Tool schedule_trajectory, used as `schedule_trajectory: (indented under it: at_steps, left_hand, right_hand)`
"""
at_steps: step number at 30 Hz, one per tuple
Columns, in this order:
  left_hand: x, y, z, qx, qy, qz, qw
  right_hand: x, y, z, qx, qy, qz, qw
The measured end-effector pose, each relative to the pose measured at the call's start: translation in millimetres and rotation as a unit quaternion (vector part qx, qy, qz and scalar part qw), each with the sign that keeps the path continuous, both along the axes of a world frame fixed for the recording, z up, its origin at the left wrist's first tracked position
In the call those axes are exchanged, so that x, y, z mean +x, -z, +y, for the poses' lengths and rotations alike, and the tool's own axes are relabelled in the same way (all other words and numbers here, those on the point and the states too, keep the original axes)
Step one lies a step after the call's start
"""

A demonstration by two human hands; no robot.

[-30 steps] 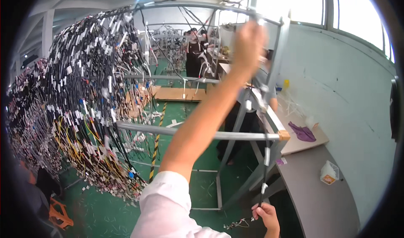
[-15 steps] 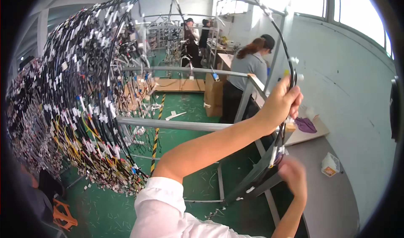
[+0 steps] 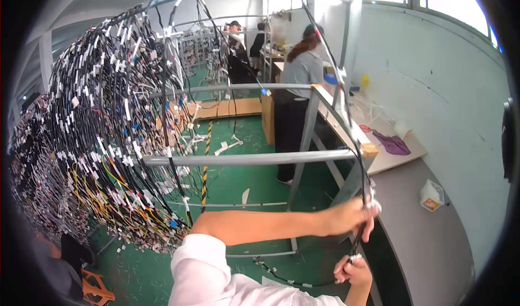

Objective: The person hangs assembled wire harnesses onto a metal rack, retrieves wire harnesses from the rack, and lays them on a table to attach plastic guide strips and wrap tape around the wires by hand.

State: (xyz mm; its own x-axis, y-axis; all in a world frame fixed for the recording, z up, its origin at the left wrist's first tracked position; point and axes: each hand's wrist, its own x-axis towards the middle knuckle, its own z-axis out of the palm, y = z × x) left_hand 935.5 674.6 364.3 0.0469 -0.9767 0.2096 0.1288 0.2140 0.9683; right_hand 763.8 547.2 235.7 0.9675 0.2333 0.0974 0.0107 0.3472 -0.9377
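Note:
A long black wire harness (image 3: pixel 364 176) with white connectors and tags comes down from the top rail of a grey metal rack (image 3: pixel 260 158). My left hand (image 3: pixel 352 217) is closed around it below the rack's wooden-tipped corner. Lower down, my right hand (image 3: pixel 355 272) grips the same harness, with a short dark stretch between the two hands. A thinner tail of the harness (image 3: pixel 292 282) trails from near my right hand toward the left, low over the floor. My left forearm crosses in front of the rack's lower part.
Masses of hanging harnesses (image 3: pixel 108 105) fill the left side. A grey worktop (image 3: pixel 417 225) on the right holds a small white box (image 3: pixel 432 195); a purple cloth (image 3: pixel 392 143) lies on the bench beyond. A co-worker (image 3: pixel 303 62) stands behind the rack. An orange stool (image 3: pixel 96 287) is lower left.
My left hand has come down along with the harness. My right hand, blurred and apart before, has moved lower and now grips it. The co-worker has straightened up.

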Motion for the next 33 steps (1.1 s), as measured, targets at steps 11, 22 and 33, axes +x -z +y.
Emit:
schedule_trajectory:
  at_steps: [11,22,33]
  left_hand:
    - [-167,-43,-126,-0.144,0.142,0.041,0.978]
    - [-242,-116,-344,-0.092,0.130,0.083,0.984]
    - [-28,-115,-561,-0.093,-0.016,0.034,0.995]
  right_hand:
    - [-152,67,-70,-0.004,0.617,0.100,0.781]
    - [-397,178,-87,0.048,0.474,0.136,0.869]
    - [-675,-70,-206,-0.550,0.704,0.250,0.374]
